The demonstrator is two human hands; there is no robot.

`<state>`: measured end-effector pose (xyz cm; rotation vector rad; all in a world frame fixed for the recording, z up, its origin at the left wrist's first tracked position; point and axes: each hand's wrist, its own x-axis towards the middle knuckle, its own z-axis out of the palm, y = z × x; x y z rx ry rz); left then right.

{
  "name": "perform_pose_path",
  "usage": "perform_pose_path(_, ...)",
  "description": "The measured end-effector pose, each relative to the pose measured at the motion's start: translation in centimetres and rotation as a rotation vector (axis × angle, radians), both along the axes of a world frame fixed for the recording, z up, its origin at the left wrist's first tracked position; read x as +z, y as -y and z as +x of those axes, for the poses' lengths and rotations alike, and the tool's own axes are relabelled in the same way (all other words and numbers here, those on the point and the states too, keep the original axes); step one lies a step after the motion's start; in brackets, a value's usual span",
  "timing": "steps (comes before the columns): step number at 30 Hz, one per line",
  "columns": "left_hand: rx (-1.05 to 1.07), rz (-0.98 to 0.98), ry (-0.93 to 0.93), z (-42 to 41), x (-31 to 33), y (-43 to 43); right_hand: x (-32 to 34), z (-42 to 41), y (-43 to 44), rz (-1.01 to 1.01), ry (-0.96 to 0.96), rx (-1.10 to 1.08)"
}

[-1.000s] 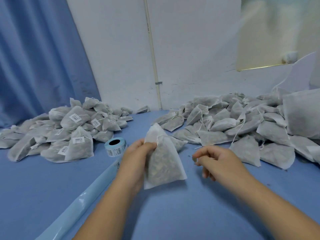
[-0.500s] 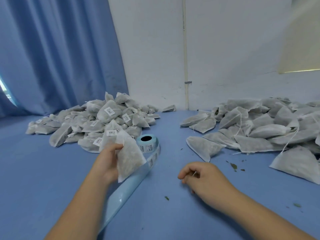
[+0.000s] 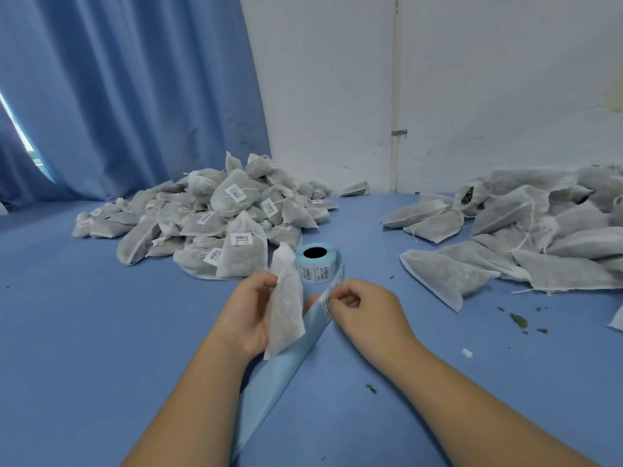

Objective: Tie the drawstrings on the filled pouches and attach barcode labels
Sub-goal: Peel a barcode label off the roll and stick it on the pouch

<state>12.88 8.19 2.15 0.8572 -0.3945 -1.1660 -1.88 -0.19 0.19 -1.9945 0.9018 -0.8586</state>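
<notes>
— One white mesh pouch filled with dried herbs (image 3: 286, 298) is in our hold. It stands upright in our left hand (image 3: 247, 311), above the blue tabletop (image 3: 84, 348).
— And the grip?
— Our left grip is curled round the pouch's left edge, thumb up near its neck. Our right hand (image 3: 365, 310) pinches a white barcode label (image 3: 326, 303) on the pale blue backing strip (image 3: 279, 369), thumb and forefinger closed on it.
— Where does that strip run?
— From the small blue roll of barcode labels (image 3: 317, 263), which stands on end just behind our hands, down toward us between our forearms.
— What do we see around?
— Behind on the left lies a heap of labelled pouches (image 3: 219, 217). On the right, well apart from it, lies a heap of unlabelled pouches (image 3: 522, 230). Green leaf crumbs (image 3: 519, 320) dot the tabletop near the right heap. A blue curtain (image 3: 118, 96) and a white wall (image 3: 472, 79) stand at the back.
</notes>
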Motion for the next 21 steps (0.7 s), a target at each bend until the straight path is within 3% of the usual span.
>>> perform_pose_path(5, 0.012, 0.105, 0.086, -0.2, 0.4, 0.3, -0.4, -0.4, -0.4, -0.092, -0.034, 0.015)
perform_pose_path(10, 0.003, 0.087, 0.136, -0.8, 0.5, 0.3, -0.6, -0.1, -0.5, -0.157, -0.065, 0.020)
perform_pose_path(21, 0.012, 0.093, 0.270, -1.2, 0.1, 0.3, -0.5, 0.0, -0.4, -0.133, -0.017, -0.004)
